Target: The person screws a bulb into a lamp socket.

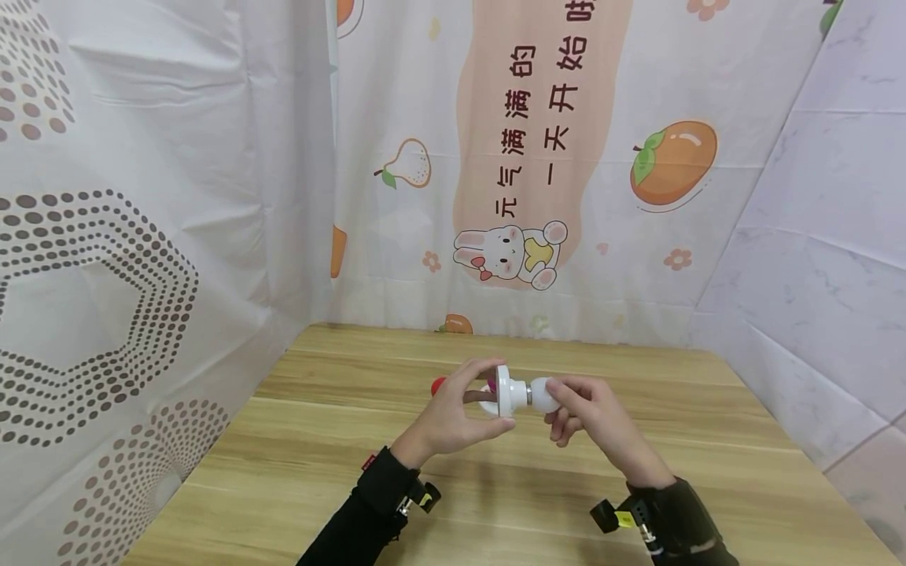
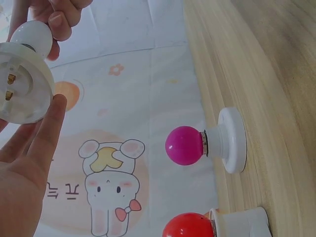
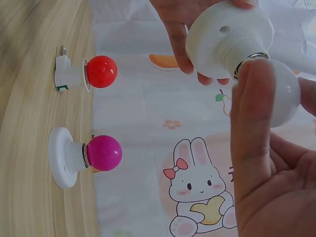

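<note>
Above the table, my left hand (image 1: 453, 417) grips a white round lamp holder (image 1: 503, 391) by the rim of its base, thumb and fingers on opposite sides. A white bulb (image 1: 543, 395) sits at the holder's socket, with a silver band of its metal cap showing. My right hand (image 1: 598, 413) pinches this bulb between thumb and fingers. Brass contacts show in the underside of the base (image 2: 24, 86) in the left wrist view. From the right wrist, a finger crosses in front of the white bulb (image 3: 287, 94) and partly hides it.
On the wooden table (image 1: 340, 472), a magenta bulb (image 3: 104, 153) stands in a round white holder (image 3: 60, 158). Beside it, a red bulb (image 3: 102, 71) sits in a white plug-in holder (image 3: 69, 74) with metal prongs. Printed curtains (image 1: 396, 236) hang behind the table and at its sides.
</note>
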Tool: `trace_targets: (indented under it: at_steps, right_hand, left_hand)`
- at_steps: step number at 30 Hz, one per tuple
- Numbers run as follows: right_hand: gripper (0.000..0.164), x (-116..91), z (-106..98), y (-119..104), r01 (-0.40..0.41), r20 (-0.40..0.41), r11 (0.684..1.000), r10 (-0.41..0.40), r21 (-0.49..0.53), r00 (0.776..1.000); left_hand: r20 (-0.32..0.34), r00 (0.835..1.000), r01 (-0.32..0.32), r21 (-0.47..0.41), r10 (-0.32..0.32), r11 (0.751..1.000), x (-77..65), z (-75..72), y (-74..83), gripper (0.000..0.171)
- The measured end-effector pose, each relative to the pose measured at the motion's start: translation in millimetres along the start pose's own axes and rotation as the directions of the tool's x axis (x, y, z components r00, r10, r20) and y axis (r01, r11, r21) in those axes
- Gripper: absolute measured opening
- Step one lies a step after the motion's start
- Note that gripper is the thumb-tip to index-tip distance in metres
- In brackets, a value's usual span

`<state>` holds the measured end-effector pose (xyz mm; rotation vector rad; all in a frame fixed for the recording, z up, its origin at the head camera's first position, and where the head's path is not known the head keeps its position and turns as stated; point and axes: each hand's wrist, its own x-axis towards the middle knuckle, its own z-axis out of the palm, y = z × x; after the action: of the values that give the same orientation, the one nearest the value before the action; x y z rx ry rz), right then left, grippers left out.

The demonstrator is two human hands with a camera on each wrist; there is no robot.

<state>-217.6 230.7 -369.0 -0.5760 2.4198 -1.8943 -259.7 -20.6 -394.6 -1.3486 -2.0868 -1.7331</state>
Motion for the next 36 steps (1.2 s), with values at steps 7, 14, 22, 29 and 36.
trace_targets:
  at_steps: [7,14,22,29,36]
  right_hand:
    - [0.041,0.8,4.0,0.0,0.065,-0.028,0.998,-0.065,-0.004,0.997]
    - [0.041,-3.1,3.0,2.4,0.187,-0.023,0.981,-0.188,-0.057,0.982]
    - [0.049,-1.9,-0.7,4.7,0.262,0.065,0.965,-0.259,-0.033,0.964]
    - [0.046,-2.3,-2.5,4.5,0.277,0.066,0.960,-0.273,-0.050,0.960]
    - [0.046,-2.9,-2.4,4.1,0.257,0.056,0.965,-0.254,-0.056,0.966]
  left_hand:
    - [-0.004,1.000,0.026,0.017,-0.026,1.000,-0.3,-0.5,1.2,0.074]
    - [-0.005,0.999,0.036,0.019,-0.036,0.999,-0.6,-1.2,0.0,0.075]
    - [-0.018,1.000,0.015,0.011,-0.015,1.000,-0.3,-2.2,-2.9,0.074]
    - [-0.019,1.000,0.021,-0.002,-0.021,1.000,0.3,-2.2,-2.0,0.073]
    - [-0.018,0.999,0.034,-0.006,-0.034,0.999,-0.5,-2.2,-1.7,0.072]
